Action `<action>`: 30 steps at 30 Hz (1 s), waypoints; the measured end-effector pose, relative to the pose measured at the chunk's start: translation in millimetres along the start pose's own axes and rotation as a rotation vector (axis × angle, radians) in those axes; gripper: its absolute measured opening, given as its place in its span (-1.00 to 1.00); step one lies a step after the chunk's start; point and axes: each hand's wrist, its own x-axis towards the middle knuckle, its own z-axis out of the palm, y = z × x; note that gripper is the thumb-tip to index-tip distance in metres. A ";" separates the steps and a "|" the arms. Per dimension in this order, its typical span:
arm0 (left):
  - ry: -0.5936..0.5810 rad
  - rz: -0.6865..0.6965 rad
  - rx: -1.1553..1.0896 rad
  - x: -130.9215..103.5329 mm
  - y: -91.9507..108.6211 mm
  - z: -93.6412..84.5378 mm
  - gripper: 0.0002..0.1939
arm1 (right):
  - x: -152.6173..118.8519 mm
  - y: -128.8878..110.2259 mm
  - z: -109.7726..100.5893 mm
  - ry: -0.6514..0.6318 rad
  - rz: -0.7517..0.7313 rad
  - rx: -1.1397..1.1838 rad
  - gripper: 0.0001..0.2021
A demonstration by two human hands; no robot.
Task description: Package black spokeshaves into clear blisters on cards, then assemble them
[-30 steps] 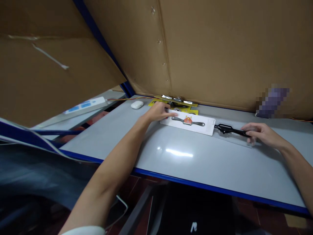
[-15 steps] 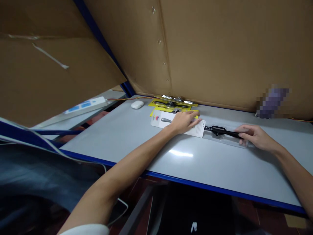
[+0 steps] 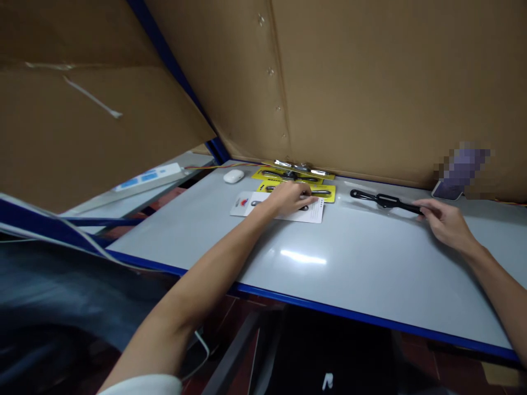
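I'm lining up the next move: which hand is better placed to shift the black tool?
Right, most likely: the right hand grips one end of the black tool, while the left hand is over the white card, away from it.

Dim light filling scene; long white streak glaring off tabletop, light apparently coming from above. Soft shadows pooling beneath forearms. Small glints catching on glossy pack. Print on white card blurring. Dark cloth smearing, lower left. Pixel blocks masking phone-like object.
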 end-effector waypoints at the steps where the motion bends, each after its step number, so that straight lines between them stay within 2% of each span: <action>1: 0.007 0.027 0.000 0.0 1.0 0.6 -0.56 | -0.4 -1.1 -0.8 0.022 -0.034 -0.058 -0.66; 6: 0.039 0.124 0.042 -0.1 10.4 2.3 -0.54 | -2.8 -12.5 -3.0 0.038 -0.284 -0.232 -0.64; 9: -0.001 0.118 0.056 -1.5 12.4 1.1 -0.54 | -4.1 -14.8 -3.2 0.007 -0.420 -0.272 -0.62; 11: -0.034 0.114 0.057 -2.4 13.0 -0.1 -0.54 | -4.9 -14.1 -3.7 -0.022 -0.456 -0.286 -0.60; 15: -0.050 0.148 0.020 -3.1 15.1 -0.9 -0.55 | -5.7 -11.3 -6.1 -0.103 -0.438 -0.303 -0.58; 22: 0.065 0.175 -0.052 -1.4 19.3 9.0 -0.55 | -5.6 -7.2 -7.0 -0.286 -0.339 -0.325 -0.50; 30: 0.085 0.215 -0.080 0.4 21.0 15.7 -0.56 | -7.5 -23.4 -9.9 -0.329 -0.233 -0.291 -0.45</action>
